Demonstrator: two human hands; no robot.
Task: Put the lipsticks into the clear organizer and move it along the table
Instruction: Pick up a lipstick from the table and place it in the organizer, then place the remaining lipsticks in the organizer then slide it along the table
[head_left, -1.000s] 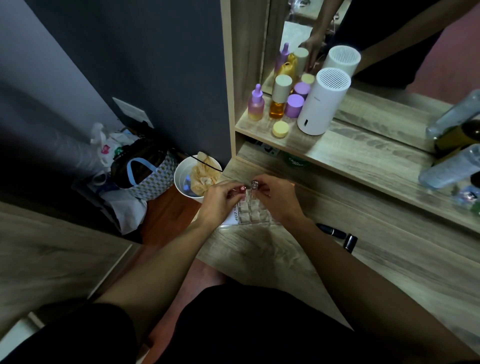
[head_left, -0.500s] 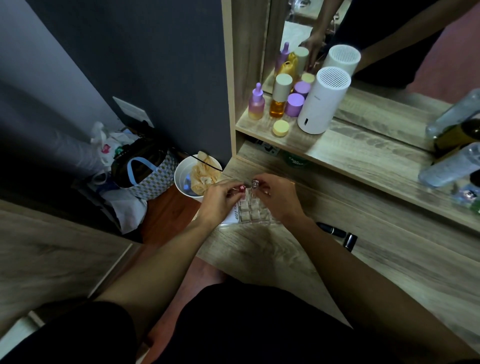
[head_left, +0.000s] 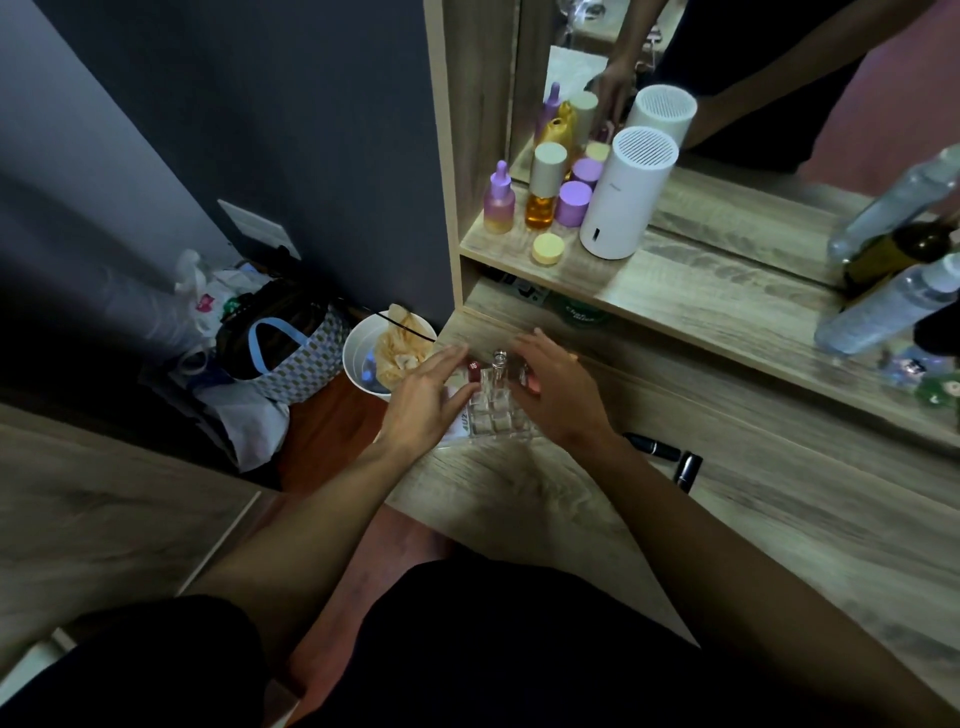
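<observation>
Clear organizer (head_left: 496, 410) at table's (head_left: 545, 499) left end | I see both hands, left hand (head_left: 423, 397) and right hand (head_left: 558, 395), now spread open, lipstick (head_left: 498, 364) released upright | two black lipsticks (head_left: 670, 454) right of it remain.

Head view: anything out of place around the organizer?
Yes. Two black lipsticks lie loose on the table, right of the clear organizer, not slotted in. Both hands, left hand and right hand, are open beside it. Nothing spilled.
</observation>
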